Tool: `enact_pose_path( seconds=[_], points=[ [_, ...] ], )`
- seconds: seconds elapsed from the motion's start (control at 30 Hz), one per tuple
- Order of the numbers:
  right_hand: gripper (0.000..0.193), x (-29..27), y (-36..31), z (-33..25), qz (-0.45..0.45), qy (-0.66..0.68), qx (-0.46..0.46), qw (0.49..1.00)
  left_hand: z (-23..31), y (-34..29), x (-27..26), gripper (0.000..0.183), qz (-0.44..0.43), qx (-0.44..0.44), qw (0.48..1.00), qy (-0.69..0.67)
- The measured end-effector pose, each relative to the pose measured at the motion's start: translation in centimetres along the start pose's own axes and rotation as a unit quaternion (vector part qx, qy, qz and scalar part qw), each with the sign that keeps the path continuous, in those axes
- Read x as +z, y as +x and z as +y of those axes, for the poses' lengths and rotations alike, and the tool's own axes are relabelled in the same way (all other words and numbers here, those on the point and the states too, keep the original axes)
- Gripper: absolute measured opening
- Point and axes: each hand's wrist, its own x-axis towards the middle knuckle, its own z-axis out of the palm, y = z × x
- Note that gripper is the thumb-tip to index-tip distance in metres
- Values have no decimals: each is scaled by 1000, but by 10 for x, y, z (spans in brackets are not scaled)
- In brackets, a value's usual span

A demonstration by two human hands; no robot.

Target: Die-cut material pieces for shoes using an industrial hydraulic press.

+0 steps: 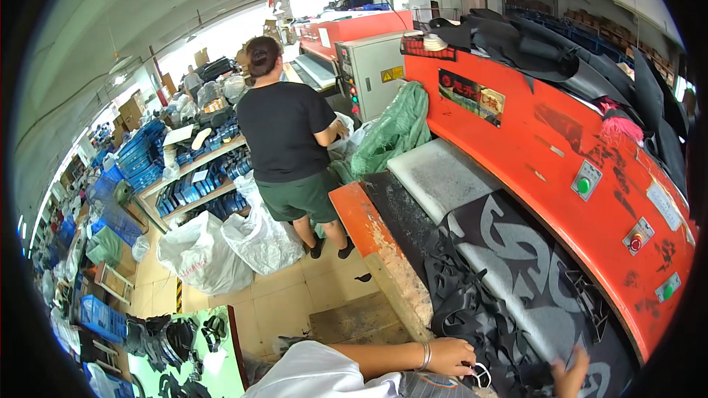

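Observation:
My left hand [448, 357], with silver bangles at its wrist, rests at the near end of the machine bed with its fingers curled. At its fingertips is a thin white loop [483, 375]; whatever sits inside the grip is hidden. Beside it lies a tangled heap of black cut strips [468, 309]. To the right, my right hand [569, 376] is blurred by motion over the dark sheet material [516, 243], which has large curved cut-outs showing the grey bed [442, 177] beneath. I cannot make out anything in that hand.
An orange machine [516, 133] with push buttons spans the right side, black sheets [546, 51] piled on top. A worn wooden ledge [398, 287] borders the bed. Another person [284, 133] stands ahead, near large white sacks [206, 254]. A green table [188, 354] holds black pieces at lower left.

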Motion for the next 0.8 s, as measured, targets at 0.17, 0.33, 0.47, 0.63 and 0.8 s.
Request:
enact_pose_path(
  seconds=[0.17,0.33,0.47,0.63,0.8],
  points=[
    [106,27,119,82,-81,-211,191,955,11,23,-22,22,102,45,991,-77],
    [99,54,148,114,-55,-142,144,978,1,38,-30,18,64,46,987,-139],
    [93,54,132,128,48,-141,71,986,11,47,-53,21,153,52,980,-112],
    [93,-8,98,20,73,-72,-195,976,22,64,-93,37,331,72,934,-113],
    [33,-65,72,-84,30,-88,-385,918,61,109,-70,60,29,-106,935,-337]
  ],
)
